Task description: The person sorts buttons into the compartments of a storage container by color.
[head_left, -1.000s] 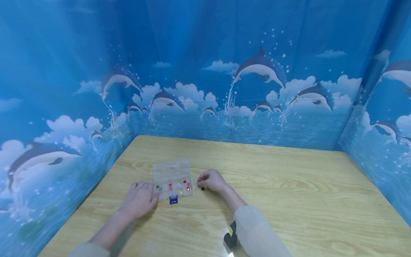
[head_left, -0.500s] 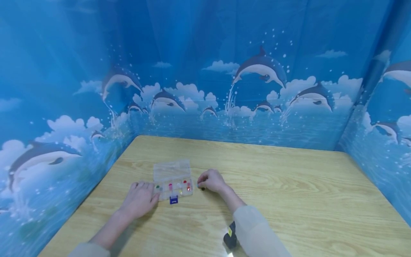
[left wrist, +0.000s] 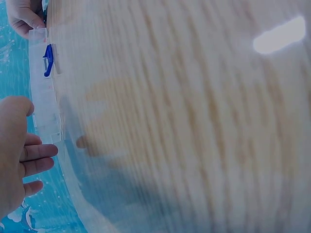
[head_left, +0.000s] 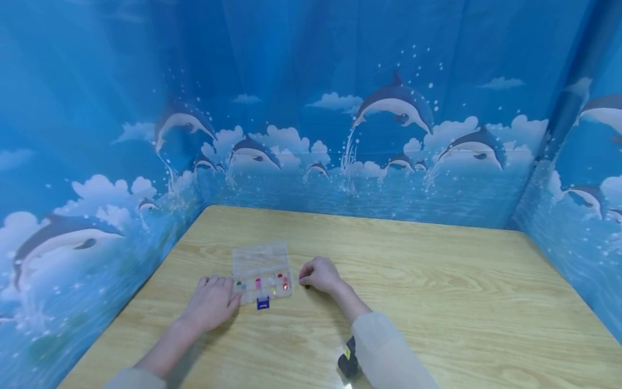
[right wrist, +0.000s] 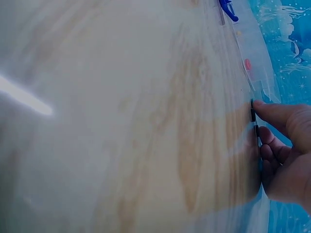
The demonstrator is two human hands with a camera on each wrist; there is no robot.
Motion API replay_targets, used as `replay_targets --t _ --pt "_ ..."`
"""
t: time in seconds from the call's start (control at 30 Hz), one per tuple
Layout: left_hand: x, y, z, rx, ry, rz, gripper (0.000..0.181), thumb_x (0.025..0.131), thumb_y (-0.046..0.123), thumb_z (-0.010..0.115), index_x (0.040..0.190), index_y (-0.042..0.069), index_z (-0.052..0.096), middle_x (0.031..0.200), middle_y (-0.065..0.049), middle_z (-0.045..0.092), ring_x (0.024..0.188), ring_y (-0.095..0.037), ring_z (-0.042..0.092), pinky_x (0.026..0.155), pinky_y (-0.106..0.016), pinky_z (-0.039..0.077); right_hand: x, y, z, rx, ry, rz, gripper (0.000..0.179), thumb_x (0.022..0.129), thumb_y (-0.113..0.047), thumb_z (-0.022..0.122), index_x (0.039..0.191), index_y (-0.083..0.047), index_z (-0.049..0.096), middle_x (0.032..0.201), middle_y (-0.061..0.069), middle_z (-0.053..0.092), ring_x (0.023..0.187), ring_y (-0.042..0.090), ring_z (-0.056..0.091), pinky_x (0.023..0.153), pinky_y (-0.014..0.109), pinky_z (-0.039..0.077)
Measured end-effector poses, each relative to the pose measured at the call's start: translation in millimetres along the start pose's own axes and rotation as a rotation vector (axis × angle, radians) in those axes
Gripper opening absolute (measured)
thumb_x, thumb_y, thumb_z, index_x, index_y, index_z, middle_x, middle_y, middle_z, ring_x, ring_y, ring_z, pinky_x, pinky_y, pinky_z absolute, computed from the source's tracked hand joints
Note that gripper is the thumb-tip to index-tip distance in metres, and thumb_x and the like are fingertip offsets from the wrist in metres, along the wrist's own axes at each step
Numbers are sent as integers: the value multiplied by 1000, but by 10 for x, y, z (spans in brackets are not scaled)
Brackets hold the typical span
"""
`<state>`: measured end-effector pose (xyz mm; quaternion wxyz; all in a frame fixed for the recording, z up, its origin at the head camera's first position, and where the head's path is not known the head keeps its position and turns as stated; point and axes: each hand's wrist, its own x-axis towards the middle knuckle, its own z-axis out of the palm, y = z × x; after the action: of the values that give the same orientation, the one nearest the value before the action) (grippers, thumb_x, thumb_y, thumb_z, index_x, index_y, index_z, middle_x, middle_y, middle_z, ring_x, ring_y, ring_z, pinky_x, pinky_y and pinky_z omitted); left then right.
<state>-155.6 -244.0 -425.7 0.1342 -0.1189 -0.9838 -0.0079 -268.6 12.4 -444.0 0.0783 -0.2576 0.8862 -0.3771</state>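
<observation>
A clear compartment box (head_left: 247, 292) with small coloured pieces inside and a blue latch (head_left: 263, 303) lies with its lid (head_left: 259, 258) folded back. My left hand (head_left: 210, 301) rests at the box's left end, thumb near its front corner; in the left wrist view its fingers (left wrist: 39, 167) extend loosely. To the right of the box, my right hand (head_left: 320, 274) reaches down with bent fingers over small dark pieces (right wrist: 253, 115) on the table. In the right wrist view the thumb is right at one piece, spaced from the forefinger; I cannot tell whether a piece is pinched.
The wood-grain table (head_left: 437, 281) is enclosed by blue curtains (head_left: 311, 81) printed with dolphins. A black object with a yellow mark (head_left: 347, 359) lies beside the right sleeve (head_left: 389, 346). Glare from a light shows on the tabletop.
My right fingertips have come down over the small pieces, covering the blue one seen earlier and part of the dark one. The left hand and box stay put.
</observation>
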Motion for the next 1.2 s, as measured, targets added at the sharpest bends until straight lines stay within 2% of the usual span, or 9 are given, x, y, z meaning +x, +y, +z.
replay_targets --t 0.33,0.57,0.77,0.97,1.2 --pt "-2 6 -21 -3 3 3 35 88 26 59 101 -7 58 98 -21 62 96 -38 55 87 -53 37 10 -2 -9 -7 -22 27 6 76 -11 74 74 -13 68 80 -3 55 78 13 48 74 32 40" --pt "-3 2 -14 -7 -8 0 35 88 26 58 102 -6 58 99 -21 62 97 -38 55 88 -54 37 2 36 -36 117 -29 71 7 78 -9 71 74 -7 66 75 -1 58 68 13 50 63 26 43" --pt "5 -5 -4 -10 -16 -6 36 88 27 58 103 -6 58 101 -21 62 98 -38 54 89 -54 37 15 45 -92 209 26 93 6 81 -8 66 77 -4 65 71 0 59 63 11 49 55 24 42" --pt "8 -14 0 -14 -3 -4 36 88 27 58 102 -7 58 100 -22 62 97 -39 55 87 -54 37 18 3 -145 274 42 97 5 82 -8 65 81 -3 64 74 1 59 65 12 50 57 24 43" --pt "4 -16 -2 -9 -32 -13 37 89 28 57 104 -7 57 101 -22 61 99 -38 54 89 -54 36 7 -40 -168 321 49 95 7 82 -10 66 85 -4 66 82 1 62 73 14 53 63 26 45"
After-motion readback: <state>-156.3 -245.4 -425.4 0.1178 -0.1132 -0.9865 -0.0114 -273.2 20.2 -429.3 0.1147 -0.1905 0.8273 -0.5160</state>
